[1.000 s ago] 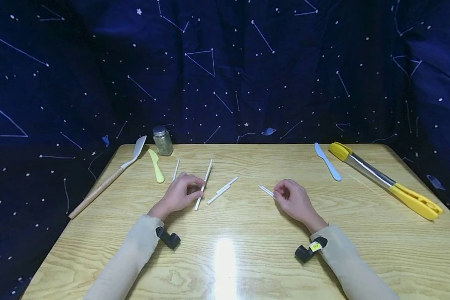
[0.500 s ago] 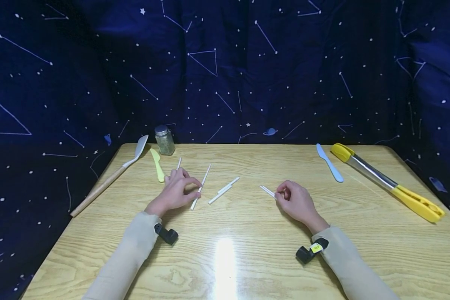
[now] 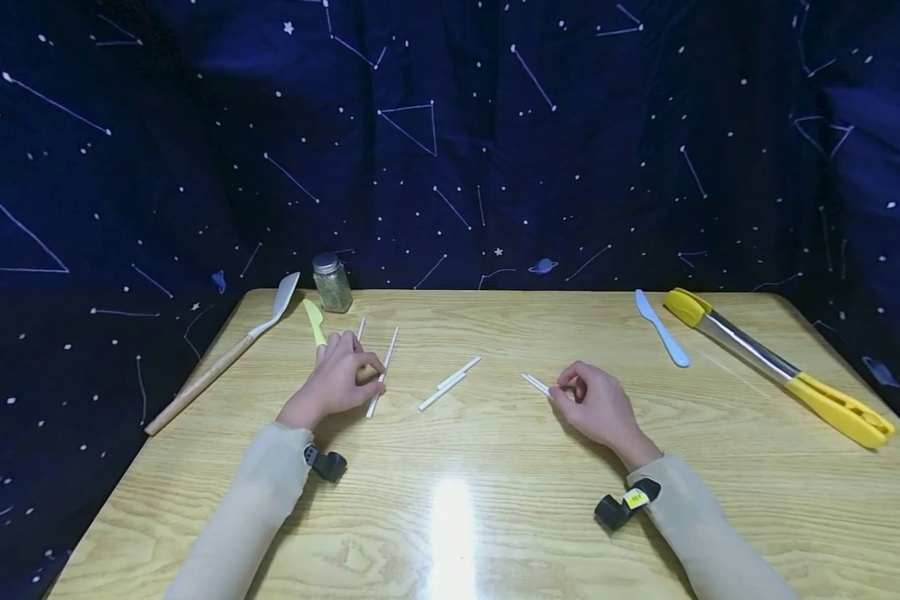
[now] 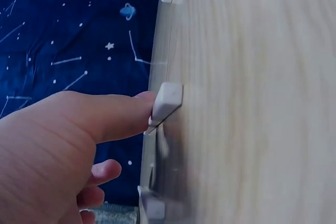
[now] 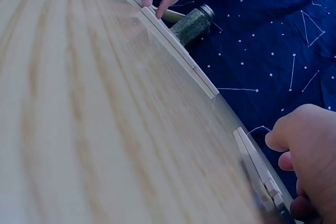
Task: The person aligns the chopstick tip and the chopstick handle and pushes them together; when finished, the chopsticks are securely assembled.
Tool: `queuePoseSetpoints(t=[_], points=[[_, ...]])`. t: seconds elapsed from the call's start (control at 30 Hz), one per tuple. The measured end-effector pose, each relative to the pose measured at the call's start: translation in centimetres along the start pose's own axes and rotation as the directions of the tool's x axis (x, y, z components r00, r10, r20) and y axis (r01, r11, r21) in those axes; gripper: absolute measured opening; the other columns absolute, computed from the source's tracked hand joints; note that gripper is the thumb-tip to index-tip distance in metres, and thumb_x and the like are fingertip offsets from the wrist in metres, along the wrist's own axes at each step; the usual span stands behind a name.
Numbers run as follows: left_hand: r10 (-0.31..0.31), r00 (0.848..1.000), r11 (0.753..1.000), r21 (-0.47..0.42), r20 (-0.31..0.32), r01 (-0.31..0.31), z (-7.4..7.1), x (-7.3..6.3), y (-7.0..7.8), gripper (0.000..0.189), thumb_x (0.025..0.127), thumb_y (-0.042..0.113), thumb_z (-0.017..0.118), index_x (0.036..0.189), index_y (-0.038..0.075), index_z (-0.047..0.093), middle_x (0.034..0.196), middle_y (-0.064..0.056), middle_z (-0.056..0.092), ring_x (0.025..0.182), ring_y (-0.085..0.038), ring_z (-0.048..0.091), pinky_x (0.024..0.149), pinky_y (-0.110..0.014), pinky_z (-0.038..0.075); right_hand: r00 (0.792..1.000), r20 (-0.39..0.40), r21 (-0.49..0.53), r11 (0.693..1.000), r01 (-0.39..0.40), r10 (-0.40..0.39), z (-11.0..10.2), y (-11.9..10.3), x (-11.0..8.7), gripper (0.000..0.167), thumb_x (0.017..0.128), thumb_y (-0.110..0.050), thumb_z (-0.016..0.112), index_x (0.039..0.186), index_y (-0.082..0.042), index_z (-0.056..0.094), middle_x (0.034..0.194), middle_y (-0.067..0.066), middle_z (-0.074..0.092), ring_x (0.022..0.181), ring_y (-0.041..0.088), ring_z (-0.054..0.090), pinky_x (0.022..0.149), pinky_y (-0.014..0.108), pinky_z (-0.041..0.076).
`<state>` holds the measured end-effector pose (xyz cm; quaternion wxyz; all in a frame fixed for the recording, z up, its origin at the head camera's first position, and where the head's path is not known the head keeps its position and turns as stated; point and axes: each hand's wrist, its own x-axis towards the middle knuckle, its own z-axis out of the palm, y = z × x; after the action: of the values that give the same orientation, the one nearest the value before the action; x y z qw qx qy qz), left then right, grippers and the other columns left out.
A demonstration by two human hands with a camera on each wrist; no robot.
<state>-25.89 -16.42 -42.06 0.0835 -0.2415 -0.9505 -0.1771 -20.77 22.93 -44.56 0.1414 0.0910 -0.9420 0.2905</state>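
Note:
My left hand (image 3: 335, 379) pinches a long white stick (image 3: 394, 342) between thumb and forefinger, low over the table; in the left wrist view the stick (image 4: 169, 98) shows its squarish end at the thumb tip. Another white stick (image 3: 362, 327) lies beyond this hand, partly covered by it. My right hand (image 3: 598, 402) stays at the near end of two white sticks (image 3: 536, 383), fingers loosely bent. In the right wrist view, its thumb tip stands apart from these sticks (image 5: 252, 161). Two more white sticks (image 3: 450, 383) lie side by side between the hands.
A wooden-handled spatula (image 3: 225, 358), a yellow-green knife (image 3: 313, 318) and a glass jar of green flakes (image 3: 333, 285) are at the left. To the right lie a blue knife (image 3: 662, 329) and yellow-ended tongs (image 3: 780, 368). A dark starry curtain (image 3: 450, 167) hangs behind the table.
My left hand has moved left, taking the long white stick with it, away from the pair of sticks in the middle. The right hand and its sticks have hardly moved.

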Motion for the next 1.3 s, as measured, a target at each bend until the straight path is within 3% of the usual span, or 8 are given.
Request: queuePoseSetpoints(t=[0.23,0.47,0.7,1.3], points=[[-0.042,0.999,0.999,0.006,-0.004,0.042,-0.4,-0.1,-0.8,0.020,0.078,0.026,0.078,0.094,0.015,0.075,0.097,-0.010,0.047,0.089,-0.028,0.037,0.074,-0.041,0.026,1.000,-0.013,0.002,1.000,-0.006,0.007,-0.1,0.0,-0.1,0.015,0.082,-0.022,0.071,0.086,-0.009,0.063,0.065,0.001,0.046,0.059,0.014,0.040,0.055,0.027,0.030],[-0.014,0.999,0.998,0.055,-0.035,0.015,-0.7,-0.2,-1.6,0.017,0.077,0.026,0.078,0.088,0.014,0.074,0.102,-0.011,0.054,0.094,-0.030,0.042,0.075,-0.042,0.031,1.000,0.022,-0.015,1.000,-0.010,0.011,-0.2,-0.1,-0.1,0.012,0.083,-0.020,0.069,0.085,-0.010,0.063,0.066,0.002,0.046,0.059,0.015,0.039,0.055,0.028,0.030],[-0.022,0.999,1.000,0.018,-0.030,0.022,-0.6,-0.3,-2.0,0.022,0.079,0.025,0.077,0.098,0.016,0.074,0.105,-0.012,0.054,0.092,-0.030,0.041,0.076,-0.042,0.031,0.998,0.057,-0.059,0.998,-0.012,0.015,-0.2,0.0,0.0,0.017,0.082,-0.022,0.069,0.090,-0.008,0.064,0.070,0.002,0.047,0.061,0.016,0.041,0.054,0.028,0.031],[-0.058,0.997,0.996,-0.065,-0.041,0.055,-0.3,-0.5,-3.5,0.021,0.080,0.023,0.075,0.099,0.014,0.076,0.105,-0.016,0.053,0.092,-0.032,0.039,0.075,-0.044,0.030,0.998,0.058,-0.081,0.997,-0.007,0.012,0.1,-0.5,-0.1,0.010,0.082,-0.017,0.070,0.081,-0.008,0.065,0.071,0.000,0.054,0.062,0.013,0.045,0.056,0.027,0.035]])
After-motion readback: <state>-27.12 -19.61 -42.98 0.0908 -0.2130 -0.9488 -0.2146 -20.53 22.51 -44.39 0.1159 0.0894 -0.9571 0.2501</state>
